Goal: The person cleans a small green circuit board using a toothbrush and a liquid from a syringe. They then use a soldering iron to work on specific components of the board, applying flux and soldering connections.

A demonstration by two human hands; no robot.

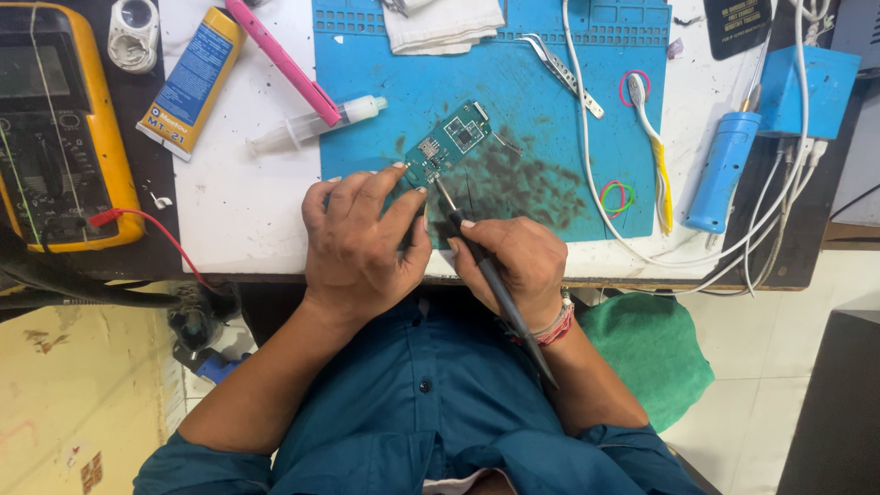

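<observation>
Under the left hand, the circuit board's lower end is hidden.

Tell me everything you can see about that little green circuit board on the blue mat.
The circuit board is small, teal-green and roughly rectangular, lying flat and slanted on the stained blue mat. It carries a square chip under a metal frame, a silvery slot and tiny components. The left hand pins its lower end with its fingertips. The right hand holds a dark soldering iron like a pen, its tip at the board's lower edge.
</observation>
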